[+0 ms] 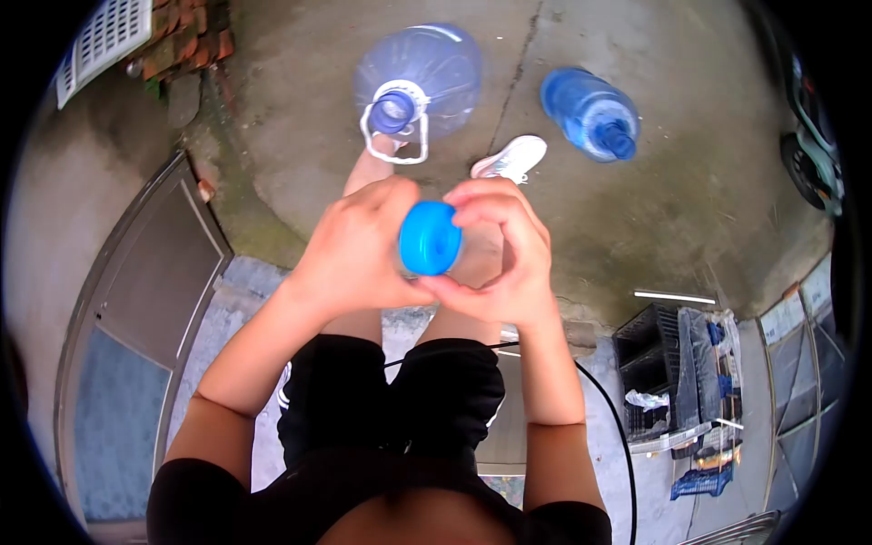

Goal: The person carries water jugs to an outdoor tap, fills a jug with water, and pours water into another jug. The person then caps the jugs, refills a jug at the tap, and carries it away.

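Observation:
In front of my body, both hands are around a round, bright blue bottle cap (430,238) with a dimple in its face. My left hand (359,245) is closed at the cap's left side, its fingertips mostly hidden. My right hand (513,241) curves around from the other side, fingertips on the cap's upper right edge and thumb below it. Whatever may be under the cap is hidden. Beyond my hands stands a large clear bluish water jug (431,73), its neck uncapped and a white handle (400,160) around it. A smaller blue water bottle (590,113) is to the right.
A white shoe (511,159) of mine is on the wet concrete floor (636,227). Black crates (647,363) are stacked at right, beside a black cable (618,418). A framed door panel (136,336) is at left. Bricks (186,41) lie far left; a vehicle wheel (799,173) shows far right.

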Available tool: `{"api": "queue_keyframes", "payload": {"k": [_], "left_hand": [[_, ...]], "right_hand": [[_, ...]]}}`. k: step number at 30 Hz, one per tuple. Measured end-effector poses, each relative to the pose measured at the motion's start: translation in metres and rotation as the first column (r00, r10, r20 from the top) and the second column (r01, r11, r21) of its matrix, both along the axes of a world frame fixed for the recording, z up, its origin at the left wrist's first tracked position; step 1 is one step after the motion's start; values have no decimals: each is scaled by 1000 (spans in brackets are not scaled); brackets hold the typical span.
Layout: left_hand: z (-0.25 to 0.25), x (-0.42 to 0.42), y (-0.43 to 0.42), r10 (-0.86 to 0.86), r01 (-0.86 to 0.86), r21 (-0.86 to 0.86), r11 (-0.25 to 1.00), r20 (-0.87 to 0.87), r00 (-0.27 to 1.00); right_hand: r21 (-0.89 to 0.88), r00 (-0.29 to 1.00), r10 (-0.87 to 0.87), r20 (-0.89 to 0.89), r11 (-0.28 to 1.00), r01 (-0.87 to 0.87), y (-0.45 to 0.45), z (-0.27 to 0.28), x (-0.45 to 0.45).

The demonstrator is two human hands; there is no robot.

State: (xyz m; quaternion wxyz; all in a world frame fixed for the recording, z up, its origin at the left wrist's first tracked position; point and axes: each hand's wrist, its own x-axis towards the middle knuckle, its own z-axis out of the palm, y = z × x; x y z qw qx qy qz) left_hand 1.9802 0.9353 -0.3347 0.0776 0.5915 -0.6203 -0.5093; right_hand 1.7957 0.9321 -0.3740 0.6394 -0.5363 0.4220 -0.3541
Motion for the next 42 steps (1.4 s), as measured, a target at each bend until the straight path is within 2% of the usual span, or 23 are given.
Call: {"api": "queue_keyframes", "payload": {"k": [1, 3, 5, 6, 7, 9, 10, 12, 17, 19, 24, 26, 27, 29, 33, 36, 38, 39, 42], "left_hand": [[-2, -4, -2, -1, -2, 64, 998, 42, 999], [-18, -7, 1, 3, -4, 31, 999, 43, 999], [-36, -4, 2, 76, -85, 30, 996, 246, 966], [-45, 1, 3, 54, -100, 105, 989, 369, 928], [-53, 4, 4, 47, -89, 98, 991, 366, 930], [-70, 12, 4, 58, -90, 36, 995, 523, 850], [-77, 16, 5, 69, -81, -1, 997, 547, 835], [-90, 22, 7, 67, -77, -7, 997, 570, 819], [-112, 19, 5, 105, -116, -20, 993, 601, 793], [-116, 15, 5, 101, -116, -14, 993, 609, 787], [-127, 9, 8, 59, -77, -1, 997, 652, 756], [-129, 7, 8, 43, -65, 8, 998, 670, 742], [-129, 7, 8, 30, -55, 15, 998, 684, 729], [-128, 6, 6, 28, -57, 17, 998, 705, 709], [-131, 9, 8, 53, -52, -23, 998, 711, 701], [-129, 8, 4, 40, -53, -4, 999, 722, 690], [-129, 8, 3, 43, -41, -21, 999, 721, 691], [-129, 9, 3, 47, -29, -37, 999, 721, 692], [-127, 9, 3, 68, -42, -53, 998, 718, 693]], "right_hand": [[-7, 1000, -6, -24, 1000, 5, 1, -9, -10], [-25, 945, -322, -56, 947, 321, 4, -40, -27], [-22, 736, -526, -427, 820, 573, -7, -76, -54], [-68, 603, -550, -578, 769, 635, -11, -101, -71], [-129, 442, -557, -703, 711, 691, -12, -129, -90], [-226, 230, -492, -840, 702, 675, 2, -181, -125], [-232, 219, -501, -837, 688, 687, 7, -201, -137], [-296, 56, -395, -917, 766, 570, 21, -225, -158], [-296, 76, -451, -889, 694, 657, 5, -241, -192], [-200, 165, -381, -910, 751, 630, 0, -244, -204], [-159, 234, -338, -912, 815, 557, -3, -241, -216], [-136, 258, -268, -928, 890, 436, -2, -240, -215], [-133, 258, -267, -928, 888, 441, -3, -239, -215], [-42, 253, -201, -946, 853, 521, -7, -236, -213], [-74, 208, -189, -960, 884, 461, -10, -235, -213], [2, 190, -128, -973, 824, 567, -17, -232, -214], [74, 88, 31, -996, 835, 546, -22, -232, -212], [77, 91, 32, -995, 834, 546, -23, -235, -213], [213, 30, 252, -967, 741, 637, -25, -248, -216]]}}
